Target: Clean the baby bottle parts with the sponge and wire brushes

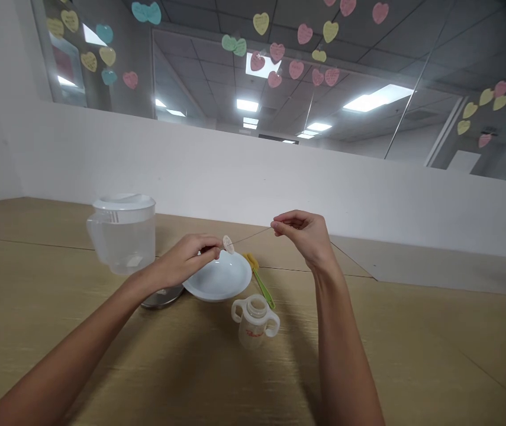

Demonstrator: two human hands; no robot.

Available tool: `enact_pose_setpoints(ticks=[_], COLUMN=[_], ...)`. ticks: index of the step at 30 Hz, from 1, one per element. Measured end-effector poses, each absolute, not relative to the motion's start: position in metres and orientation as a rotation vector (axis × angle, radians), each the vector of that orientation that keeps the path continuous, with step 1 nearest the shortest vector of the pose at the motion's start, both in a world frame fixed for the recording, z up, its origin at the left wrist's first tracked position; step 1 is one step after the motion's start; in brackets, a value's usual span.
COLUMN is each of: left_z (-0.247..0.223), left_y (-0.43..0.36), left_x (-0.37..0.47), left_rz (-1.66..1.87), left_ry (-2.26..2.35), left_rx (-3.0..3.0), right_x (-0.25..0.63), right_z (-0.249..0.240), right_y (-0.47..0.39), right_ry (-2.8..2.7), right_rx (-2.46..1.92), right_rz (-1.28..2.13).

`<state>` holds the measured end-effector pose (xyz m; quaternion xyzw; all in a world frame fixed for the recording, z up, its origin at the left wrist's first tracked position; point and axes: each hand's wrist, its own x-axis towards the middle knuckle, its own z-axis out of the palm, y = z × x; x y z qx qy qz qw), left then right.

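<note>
A thin string point(253, 235) stretches in the air above the desk point(412, 361), on the side toward the back edge, where the desk meets the wall point(217, 165). It runs nearly straight between the two hands, sloping upward to the right. At its left end is a small whitish disc point(228, 245), tilted on edge, over the far rim of a bowl. The left hand point(193, 258) has its grip grasping the disc at the fingertips; exactly how the fingers meet it is too small to tell. The right hand point(308, 235), raised higher, has its grip pinching the string's other end between thumb and forefinger.

Below the left hand, the wide white bowl point(219, 279) stands on the desk. Just left of it, partly covered by the left wrist, is a flat metal dish point(164, 297). Just right of the bowl lies a brush point(263, 289) with a green handle and a yellow head, the head pointing toward the back edge. Nearer the person, a clear bottle point(253, 328) stands upright with two white side handles, its mouth uncovered.

Toward the desk's back left corner stands a clear pitcher point(131, 244) with a white lid. Above the wall, a glass pane point(217, 77) carries paper hearts point(261, 23) in yellow, pink and blue-green.
</note>
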<state>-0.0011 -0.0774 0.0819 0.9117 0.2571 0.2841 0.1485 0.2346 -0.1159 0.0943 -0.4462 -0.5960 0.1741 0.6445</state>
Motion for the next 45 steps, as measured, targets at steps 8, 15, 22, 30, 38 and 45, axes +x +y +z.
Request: enact_pose_setpoints(ticks=[8, 15, 22, 30, 38, 45], left_z=[0.083, 0.080, 0.083, 0.079, 0.087, 0.081], left_y=[-0.079, -0.076, -0.079, -0.076, -0.084, -0.073], left_x=[-0.001, -0.002, 0.000, 0.001, 0.001, -0.002], left_rz=[0.787, 0.813, 0.792, 0.797, 0.821, 0.780], left_ry=[0.731, 0.746, 0.738, 0.706, 0.692, 0.700], left_rx=[2.608, 2.604, 2.612, 2.606, 2.538, 2.521], right_x=[0.228, 0.223, 0.213, 0.199, 0.184, 0.195], right_z=[0.093, 0.090, 0.090, 0.085, 0.084, 0.085], right_y=[-0.115, -0.110, -0.109, -0.105, -0.104, -0.106], right_ry=[-1.384, -1.411, -1.437, -1.494, -1.600, -1.615], right_rx=[-0.984, -0.978, -0.991, -0.997, -0.909, -0.949], right_rz=[0.448, 0.482, 0.490, 0.539, 0.682, 0.640])
